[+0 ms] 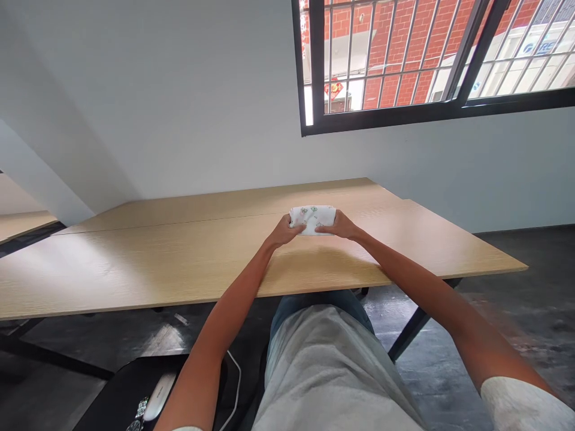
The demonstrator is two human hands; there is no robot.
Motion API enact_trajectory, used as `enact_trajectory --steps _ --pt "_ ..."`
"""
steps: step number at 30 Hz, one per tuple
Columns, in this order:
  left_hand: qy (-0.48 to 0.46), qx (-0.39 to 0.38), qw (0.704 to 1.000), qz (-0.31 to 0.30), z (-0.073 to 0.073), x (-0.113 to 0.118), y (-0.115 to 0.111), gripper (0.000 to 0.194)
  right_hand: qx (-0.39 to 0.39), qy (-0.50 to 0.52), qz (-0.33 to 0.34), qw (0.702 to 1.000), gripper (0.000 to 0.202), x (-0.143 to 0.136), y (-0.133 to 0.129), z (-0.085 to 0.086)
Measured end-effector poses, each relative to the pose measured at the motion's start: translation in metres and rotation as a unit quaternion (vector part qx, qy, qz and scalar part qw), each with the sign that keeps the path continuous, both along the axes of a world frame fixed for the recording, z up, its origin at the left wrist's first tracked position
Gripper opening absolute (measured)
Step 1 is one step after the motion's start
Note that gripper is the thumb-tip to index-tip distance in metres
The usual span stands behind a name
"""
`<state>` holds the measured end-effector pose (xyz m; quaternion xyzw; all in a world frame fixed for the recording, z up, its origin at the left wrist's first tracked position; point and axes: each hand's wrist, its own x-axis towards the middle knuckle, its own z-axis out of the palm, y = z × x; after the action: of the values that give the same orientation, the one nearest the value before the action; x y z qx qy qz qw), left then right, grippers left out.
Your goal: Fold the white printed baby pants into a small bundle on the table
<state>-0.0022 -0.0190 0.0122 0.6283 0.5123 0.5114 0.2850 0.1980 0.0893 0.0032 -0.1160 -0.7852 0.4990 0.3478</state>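
A white folded cloth (318, 216) with small green and reddish printed figures is held between my two hands over the wooden table (193, 257). At its left end, my left hand (286, 231) grips it, thumb on the near face and fingers mostly hidden behind. On the opposite end my right hand (342, 226) closes in the same way, its thumb pointing inward. The bundle looks like a compact roll or folded pad, wider than it is tall. Whether its underside rests on the tabletop, I cannot tell.
A pale wall (202, 108) and a black-framed barred window (386, 114) stand behind the table. Its front edge runs just before my lap. At lower left, a black chair seat (121, 389) holds a white case (160, 396) and a metal-banded watch (142, 408); a white cable (239, 377) hangs nearby.
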Motion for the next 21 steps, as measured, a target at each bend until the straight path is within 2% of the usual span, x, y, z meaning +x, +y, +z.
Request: enact_trajectory --steps 3,8,13,18,21 --pt "0.005 -0.006 1.000 -0.028 0.001 -0.001 -0.002 0.047 -0.008 0.007 0.011 1.000 0.051 0.000 0.002 -0.002" --pt "-0.046 0.000 0.994 -0.096 0.003 -0.005 0.001 0.053 -0.060 0.033 0.033 0.997 0.051 0.000 0.001 0.003" --pt "-0.110 0.046 0.992 -0.040 0.003 -0.008 0.011 0.048 -0.083 0.071 -0.013 0.994 0.048 -0.004 0.000 0.007" --pt "-0.175 0.085 0.981 0.000 -0.002 -0.007 0.018 0.051 -0.095 0.114 -0.080 0.986 0.042 -0.007 0.006 0.004" --pt "-0.214 0.080 0.974 0.006 -0.002 -0.006 0.018 0.056 -0.126 0.132 -0.076 0.980 0.049 -0.007 0.007 0.002"
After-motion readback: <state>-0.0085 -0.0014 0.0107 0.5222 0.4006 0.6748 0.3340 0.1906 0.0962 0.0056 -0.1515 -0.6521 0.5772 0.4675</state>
